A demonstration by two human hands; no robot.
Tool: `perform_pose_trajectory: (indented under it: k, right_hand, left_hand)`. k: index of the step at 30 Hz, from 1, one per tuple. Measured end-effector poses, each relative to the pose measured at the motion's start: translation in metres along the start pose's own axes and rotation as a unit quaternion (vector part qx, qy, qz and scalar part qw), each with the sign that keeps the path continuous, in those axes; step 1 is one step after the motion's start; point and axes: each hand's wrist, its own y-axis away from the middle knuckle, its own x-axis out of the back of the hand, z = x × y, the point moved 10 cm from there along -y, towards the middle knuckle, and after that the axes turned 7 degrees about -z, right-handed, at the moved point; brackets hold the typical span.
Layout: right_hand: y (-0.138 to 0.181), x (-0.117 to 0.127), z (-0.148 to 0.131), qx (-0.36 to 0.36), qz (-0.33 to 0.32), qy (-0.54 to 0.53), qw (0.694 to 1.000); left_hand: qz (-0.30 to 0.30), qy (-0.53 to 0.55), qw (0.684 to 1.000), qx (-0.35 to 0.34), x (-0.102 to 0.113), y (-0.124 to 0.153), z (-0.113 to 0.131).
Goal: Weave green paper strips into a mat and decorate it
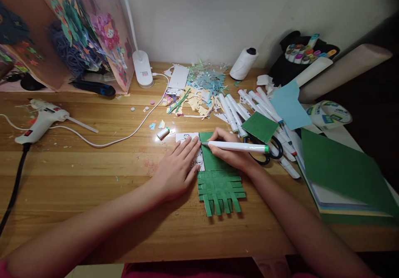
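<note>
My left hand (179, 168) lies flat with its fingers stretched over a white card with black drawings (186, 136), covering most of it. Beside the card is a green piece of paper (215, 161), its left edge meeting or overlapping the card. In my right hand (229, 147) is a white marker with a green end (240, 146), its tip at the border of card and green paper. A woven mat of green paper strips (220, 186) lies just below, with loose strip ends toward me. The marker's cap (163, 133) rests to the left of the card.
Several white markers (230, 114) and black-handled scissors (276, 147) lie at right, under a green square (260, 126). Paper scraps (199, 99) are heaped at the back. A glue gun (42, 120) sits left; a stack of coloured paper (346, 174) lies far right.
</note>
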Motion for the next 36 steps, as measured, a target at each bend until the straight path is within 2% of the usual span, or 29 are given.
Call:
perform_pose_trajectory:
  k: [8, 17, 31, 36]
  right_hand:
    - [0.007, -0.011, -0.006, 0.015, -0.099, 0.001, 0.995]
    - [0.017, -0.027, -0.018, 0.040, -0.214, 0.002, 0.976]
    - [0.020, -0.033, -0.015, 0.047, -0.242, -0.003, 0.969]
    - [0.019, -0.032, -0.013, 0.035, -0.253, -0.081, 0.963]
  left_hand:
    - [-0.001, -0.006, 1.000, 0.002, 0.000, -0.002, 0.001]
    - [-0.004, -0.011, 1.000, 0.004, 0.000, -0.001, 0.001]
    - [0.003, 0.002, 1.000, -0.007, 0.001, -0.001, 0.001]
    - [0.011, 0.021, 1.000, -0.012, 0.003, -0.001, 0.000]
